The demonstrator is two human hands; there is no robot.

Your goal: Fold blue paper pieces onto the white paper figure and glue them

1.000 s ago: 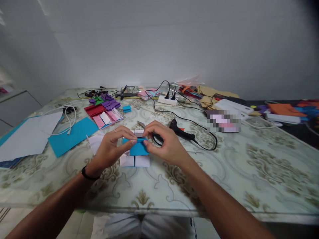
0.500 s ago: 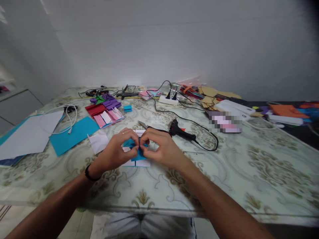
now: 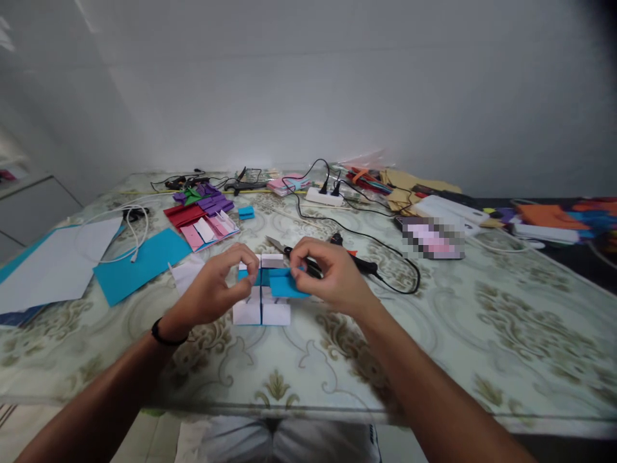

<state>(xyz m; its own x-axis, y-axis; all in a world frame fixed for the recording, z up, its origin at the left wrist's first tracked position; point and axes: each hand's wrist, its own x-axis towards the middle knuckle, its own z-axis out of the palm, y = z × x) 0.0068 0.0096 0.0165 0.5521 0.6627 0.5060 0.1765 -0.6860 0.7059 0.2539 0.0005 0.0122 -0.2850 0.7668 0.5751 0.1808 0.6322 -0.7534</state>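
My right hand (image 3: 332, 273) pinches a blue piece of paper (image 3: 284, 286) between thumb and fingers, held over a folded white and blue paper (image 3: 276, 314). That folded paper lies flat on the table, with a dark line down its middle. My left hand (image 3: 216, 283) is curled at its left side, thumb and forefinger drawn together; whether anything is between them I cannot make out. Scissors (image 3: 276, 243) with black handles lie just beyond, partly behind my right hand. A black glue gun (image 3: 365, 264) rests to the right, partly covered by the same hand.
Blue sheets (image 3: 139, 263) and white sheets (image 3: 62, 263) lie at left. Folded red paper (image 3: 183, 215), purple and pink pieces sit behind. A white power strip (image 3: 324, 197) with black cords stands at the back. A phone (image 3: 429, 238) lies at right on the patterned tablecloth (image 3: 457, 360).
My hands were together over the folded paper; now they are apart. My right hand has moved right with the blue paper, my left hand slightly left, uncovering the folded paper.
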